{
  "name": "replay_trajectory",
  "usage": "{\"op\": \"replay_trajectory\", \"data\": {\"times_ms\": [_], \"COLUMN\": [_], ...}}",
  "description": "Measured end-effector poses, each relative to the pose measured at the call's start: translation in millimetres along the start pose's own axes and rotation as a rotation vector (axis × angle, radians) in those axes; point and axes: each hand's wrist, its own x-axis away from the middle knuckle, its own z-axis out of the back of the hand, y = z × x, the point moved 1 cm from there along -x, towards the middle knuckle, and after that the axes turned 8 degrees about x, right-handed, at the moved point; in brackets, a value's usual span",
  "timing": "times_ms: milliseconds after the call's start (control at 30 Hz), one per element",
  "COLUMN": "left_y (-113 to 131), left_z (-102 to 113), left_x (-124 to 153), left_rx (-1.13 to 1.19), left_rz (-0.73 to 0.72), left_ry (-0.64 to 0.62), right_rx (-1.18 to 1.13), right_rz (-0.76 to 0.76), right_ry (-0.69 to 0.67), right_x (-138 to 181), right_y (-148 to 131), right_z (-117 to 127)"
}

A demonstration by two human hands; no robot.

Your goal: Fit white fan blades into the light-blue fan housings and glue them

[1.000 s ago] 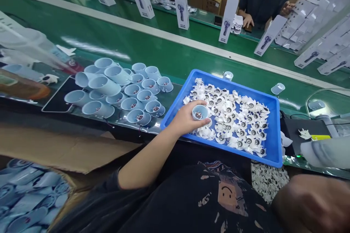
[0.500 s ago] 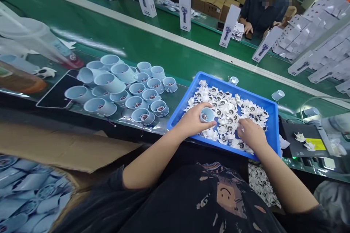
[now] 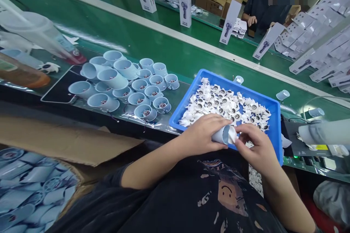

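Observation:
My left hand (image 3: 203,134) is wrapped round a pale blue plastic cup (image 3: 221,135), tipped on its side with the mouth toward my right hand. My right hand (image 3: 254,145) pinches a small white fan blade (image 3: 232,135) against the cup's mouth. Both hands hover over the near edge of a blue tray (image 3: 276,131) heaped with several white fan blades (image 3: 224,103). Left of the tray, several pale blue cups (image 3: 125,83) with motors inside lie and stand on the bench.
A green conveyor belt (image 3: 153,43) runs behind the tray, carrying loose blue cups (image 3: 282,95). Upright white product boxes (image 3: 184,0) line its far side, where another person (image 3: 269,2) works. A cardboard box of blue cups (image 3: 27,193) sits at lower left. A black device (image 3: 306,145) lies right of the tray.
My left hand has pulled the cup back from the tray's middle to its near edge and tipped it sideways. My right hand has left the pile with a blade and met the cup.

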Motion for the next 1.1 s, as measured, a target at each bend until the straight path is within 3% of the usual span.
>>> {"op": "replay_trajectory", "data": {"times_ms": [133, 333, 567, 700, 800, 967, 1100], "left_y": [2, 7, 1, -9, -28, -89, -132], "left_z": [-9, -16, -18, 0, 27, 69, 82], "left_x": [5, 5, 7, 1, -28, -115, -168], "left_rx": [-0.128, -0.224, -0.195, -0.218, -0.358, -0.540, -0.477], "left_rz": [-0.098, -0.187, -0.119, -0.046, 0.156, 0.613, 0.735], "left_ry": [0.068, 0.260, 0.137, 0.059, 0.076, 0.192, 0.185], "right_rx": [0.399, 0.402, 0.336, 0.124, 0.023, -0.057, -0.049], "right_rz": [0.230, 0.337, 0.288, 0.247, 0.190, 0.049, 0.010], "right_ry": [0.023, 0.035, -0.033, -0.072, -0.002, -0.015, 0.004], "right_x": [-2, -14, -3, 22, 41, 60, 67], "right_y": [-9, -4, 4, 10, 23, 44, 49], "right_z": [-3, -9, 4, 25, 28, 10, 3]}}
